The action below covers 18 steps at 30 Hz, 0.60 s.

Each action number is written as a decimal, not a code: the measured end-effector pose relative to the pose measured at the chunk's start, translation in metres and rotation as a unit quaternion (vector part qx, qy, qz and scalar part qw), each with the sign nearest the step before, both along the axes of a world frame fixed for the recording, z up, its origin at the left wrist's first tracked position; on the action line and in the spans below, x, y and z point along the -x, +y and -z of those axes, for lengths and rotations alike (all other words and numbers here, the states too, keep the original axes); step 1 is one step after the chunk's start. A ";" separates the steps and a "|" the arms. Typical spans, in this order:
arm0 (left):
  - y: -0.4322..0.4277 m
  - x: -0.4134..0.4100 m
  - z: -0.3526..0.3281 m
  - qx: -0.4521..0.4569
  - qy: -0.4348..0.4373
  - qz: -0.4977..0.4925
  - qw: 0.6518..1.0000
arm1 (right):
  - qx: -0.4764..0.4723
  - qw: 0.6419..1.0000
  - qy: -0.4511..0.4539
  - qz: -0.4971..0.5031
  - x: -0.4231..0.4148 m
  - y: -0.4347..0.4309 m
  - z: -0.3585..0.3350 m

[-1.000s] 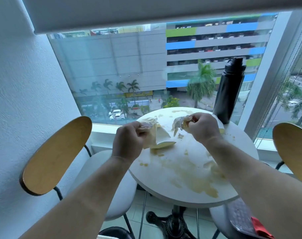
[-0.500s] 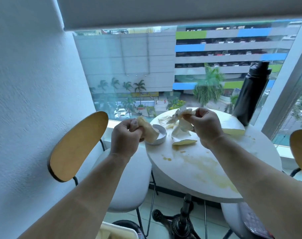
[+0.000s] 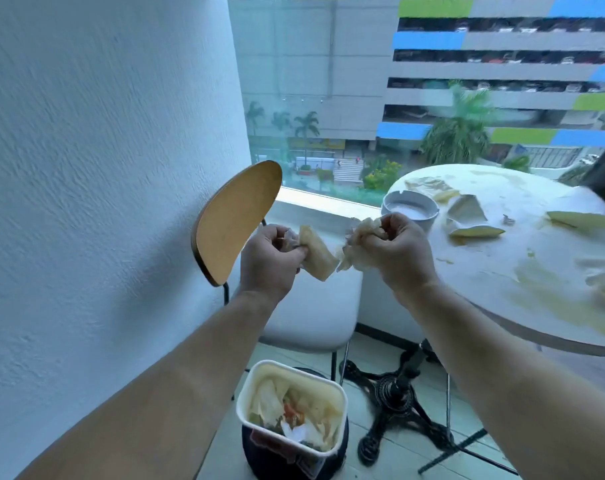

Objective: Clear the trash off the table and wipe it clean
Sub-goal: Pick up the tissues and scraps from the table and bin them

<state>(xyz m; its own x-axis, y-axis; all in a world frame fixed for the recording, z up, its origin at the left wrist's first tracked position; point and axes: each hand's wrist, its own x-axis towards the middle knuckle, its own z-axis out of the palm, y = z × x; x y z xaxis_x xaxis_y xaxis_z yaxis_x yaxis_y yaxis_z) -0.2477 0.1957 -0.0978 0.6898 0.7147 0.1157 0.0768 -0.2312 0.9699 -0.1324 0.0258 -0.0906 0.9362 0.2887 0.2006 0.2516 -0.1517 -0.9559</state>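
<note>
Left hand (image 3: pixel 271 258) curls round a folded tan wrapper (image 3: pixel 317 253); right hand (image 3: pixel 396 252) clutches a crumpled tissue wad (image 3: pixel 361 239), both off the round table's (image 3: pixel 484 268) left edge, above a full trash bin (image 3: pixel 296 370). Torn scraps (image 3: pixel 476 232) lie beside the ashtray (image 3: pixel 410 206) near that edge.

Nothing legible at the moment. There's a reddish label (image 3: pixel 271 442) on the front of the trash bin (image 3: pixel 294 370), but it's blurred past reading, and the yellow signboard (image 3: pixel 316 144) on the building (image 3: pixel 311 64) across the street is too small to make out.
</note>
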 end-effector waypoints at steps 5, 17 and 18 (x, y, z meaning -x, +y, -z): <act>0.011 0.036 0.051 -0.004 0.092 -0.036 0.995 | 0.059 0.996 0.056 -0.047 0.041 0.025 0.051; -0.011 0.099 0.221 0.075 0.308 -0.077 0.945 | 0.303 0.936 0.134 -0.124 0.091 0.006 0.225; -0.015 0.103 0.231 0.084 0.319 -0.078 0.941 | 0.319 0.929 0.136 -0.127 0.095 0.003 0.235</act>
<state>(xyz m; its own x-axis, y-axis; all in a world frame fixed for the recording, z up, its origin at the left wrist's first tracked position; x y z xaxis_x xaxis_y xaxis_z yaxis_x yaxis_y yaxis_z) -0.3506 0.1810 -0.3290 0.4652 0.7841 -0.4108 0.6763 -0.0154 0.7365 -0.2278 0.0292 -0.3260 0.8129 0.4854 -0.3220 0.1179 -0.6785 -0.7251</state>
